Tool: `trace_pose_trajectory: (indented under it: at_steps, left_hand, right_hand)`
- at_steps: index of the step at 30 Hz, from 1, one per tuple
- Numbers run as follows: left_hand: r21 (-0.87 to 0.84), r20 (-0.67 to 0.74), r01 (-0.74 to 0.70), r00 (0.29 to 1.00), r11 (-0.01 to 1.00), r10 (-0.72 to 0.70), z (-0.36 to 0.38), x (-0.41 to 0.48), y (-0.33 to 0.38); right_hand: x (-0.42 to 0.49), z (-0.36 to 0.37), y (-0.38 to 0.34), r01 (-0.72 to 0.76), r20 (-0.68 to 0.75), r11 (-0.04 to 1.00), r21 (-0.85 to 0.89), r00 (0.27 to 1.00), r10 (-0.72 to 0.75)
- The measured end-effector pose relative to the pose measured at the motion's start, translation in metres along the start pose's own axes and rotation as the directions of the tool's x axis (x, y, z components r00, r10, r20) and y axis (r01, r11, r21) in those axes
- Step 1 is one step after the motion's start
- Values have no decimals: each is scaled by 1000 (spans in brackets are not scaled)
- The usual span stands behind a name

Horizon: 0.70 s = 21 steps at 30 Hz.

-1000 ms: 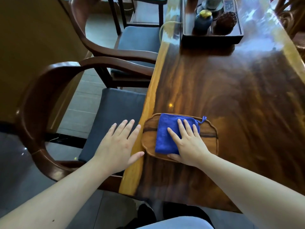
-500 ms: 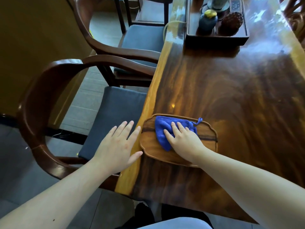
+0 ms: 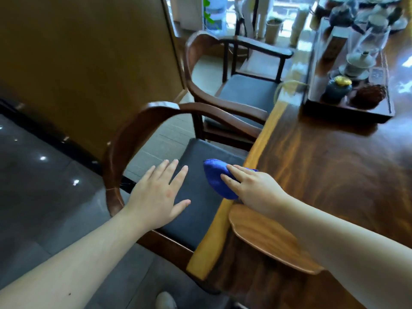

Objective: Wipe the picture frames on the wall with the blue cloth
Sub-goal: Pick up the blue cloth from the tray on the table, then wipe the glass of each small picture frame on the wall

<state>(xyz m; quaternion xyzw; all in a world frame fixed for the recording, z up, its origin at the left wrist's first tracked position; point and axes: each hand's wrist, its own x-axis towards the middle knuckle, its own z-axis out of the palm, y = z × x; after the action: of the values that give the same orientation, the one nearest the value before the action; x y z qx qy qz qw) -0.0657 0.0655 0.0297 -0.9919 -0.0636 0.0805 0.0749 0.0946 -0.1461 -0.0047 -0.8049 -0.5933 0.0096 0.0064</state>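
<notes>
The blue cloth [image 3: 216, 178] is bunched in my right hand [image 3: 252, 188], lifted off the small wooden tray [image 3: 267, 237] and held over the table's left edge. My left hand [image 3: 156, 195] hovers flat with fingers spread above the grey seat of the near chair [image 3: 200, 208], holding nothing. No picture frame is in view; a plain brown wall panel [image 3: 89, 63] fills the upper left.
The long glossy wooden table [image 3: 334, 163] runs along the right, with a dark tea tray [image 3: 347, 108] of pots and jars at the far end. Two curved wooden armchairs stand on the left of the table, the second chair [image 3: 240, 90] farther back. Dark tiled floor [image 3: 44, 186] lies at the left.
My right hand closed on the blue cloth, lifted it off the wooden tray and carried it left past the table edge. The view has swung up and left toward the wall.
</notes>
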Motion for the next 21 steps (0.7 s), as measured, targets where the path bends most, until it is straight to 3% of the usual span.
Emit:
trace_pose_trajectory:
  at_steps: [9,21]
  left_hand:
    - [97,-185,182,969,979,-162,-62,-77,-158]
    - [188,-338,298,914,936,-223,-128,-190,-349]
  right_hand:
    - [149,-122,-99,207,-156,949,-236,956,-248]
    - [290,-231,-245,103,-328,945,-309,921,-208]
